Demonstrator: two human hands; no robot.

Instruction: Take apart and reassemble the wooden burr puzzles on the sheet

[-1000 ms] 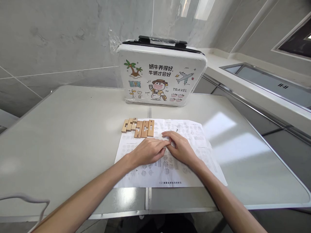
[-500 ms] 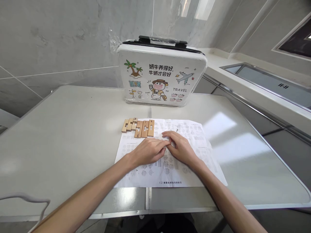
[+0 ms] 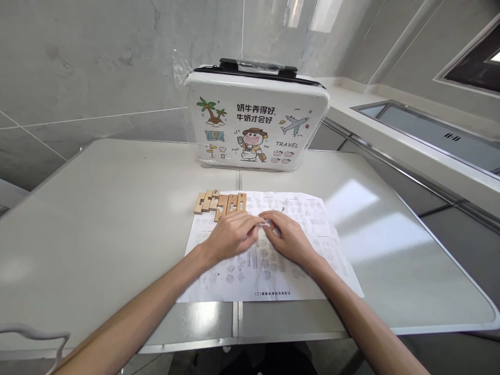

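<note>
My left hand (image 3: 235,234) rests on a printed paper sheet (image 3: 324,271), fingers stretched to the right and thumb apart. It covers the lower ends of some notched wooden puzzle pieces (image 3: 232,204). My right hand (image 3: 288,237) lies on the same sheet with fingers loosely extended to the left. The fingertips of both hands nearly meet near the middle of the paper, and I see nothing held in either. The puzzle pieces lie side by side at the sheet's upper left corner; several carry handwritten numbers.
A white case (image 3: 255,120) with cartoon prints and a black handle stands at the back of the light table (image 3: 97,219), against a grey wall. A pale cable (image 3: 37,332) crosses the near left corner. Counter cabinets (image 3: 406,177) are on the right.
My left hand has shifted slightly left and away from me, now covering the lower ends of the puzzle pieces. My right hand has barely moved, and the fingertips have drawn apart a little.
</note>
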